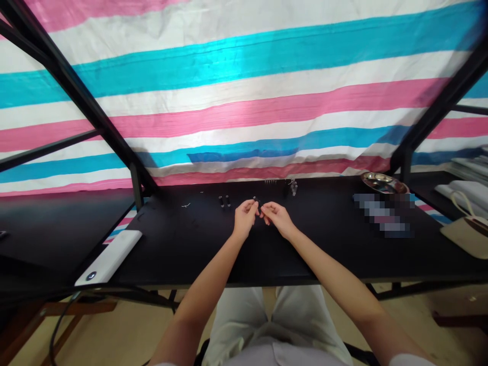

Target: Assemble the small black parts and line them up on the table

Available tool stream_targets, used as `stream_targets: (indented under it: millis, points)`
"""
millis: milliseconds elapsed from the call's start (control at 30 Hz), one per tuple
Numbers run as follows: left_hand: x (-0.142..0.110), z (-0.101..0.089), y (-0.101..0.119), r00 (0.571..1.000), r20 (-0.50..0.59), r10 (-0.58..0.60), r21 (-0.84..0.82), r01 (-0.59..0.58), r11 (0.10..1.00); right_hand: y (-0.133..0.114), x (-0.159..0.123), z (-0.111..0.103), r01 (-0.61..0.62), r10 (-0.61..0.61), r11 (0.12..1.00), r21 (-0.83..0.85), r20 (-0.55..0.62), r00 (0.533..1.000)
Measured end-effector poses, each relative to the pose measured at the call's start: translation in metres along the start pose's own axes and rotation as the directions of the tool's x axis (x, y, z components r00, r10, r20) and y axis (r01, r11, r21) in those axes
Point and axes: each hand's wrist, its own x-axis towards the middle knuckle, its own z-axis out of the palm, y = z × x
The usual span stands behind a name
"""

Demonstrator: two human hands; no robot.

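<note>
My left hand (246, 217) and my right hand (278, 218) meet over the middle of the black table (179, 249), fingertips almost touching. Between the thumb and fingers of the left one is a small dark piece (257, 201), too small to name. The right fingers are pinched together at its near side; whatever they grip is hidden. Two short black cylinders with pale ends (224, 201) stand side by side just left of my hands. Beyond my hands, a row of tiny metal pieces (270, 181) and a cluster of small shiny pieces (294, 188) lie near the back edge.
A shiny metal dish (385, 184) sits at the back right, behind a blurred-out patch. Thin white scraps (185, 205) lie left of the cylinders. A white oblong box (110, 256) rests at the left edge. Black frame posts (137, 185) and a striped sheet (267, 117) bound the back.
</note>
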Motion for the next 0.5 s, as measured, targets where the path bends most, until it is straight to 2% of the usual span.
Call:
stream_targets:
  millis: [200,333,500]
  points:
    - [-0.002,0.001,0.006,0.999,-0.036,0.034,-0.01,-0.035,0.999,-0.003,0.003,-0.01,0.105,-0.112,0.986,-0.127,-0.052,0.992]
    - [-0.003,0.004,0.005,0.999,0.024,0.023,-0.038,-0.022,0.999,-0.009,0.004,-0.016,0.152,-0.158,0.987,-0.061,-0.111,0.981]
    - [-0.003,0.005,0.005,0.998,0.06,0.019,-0.043,-0.016,0.999,-0.013,0.004,-0.019,0.166,-0.167,0.986,-0.018,-0.111,0.98]
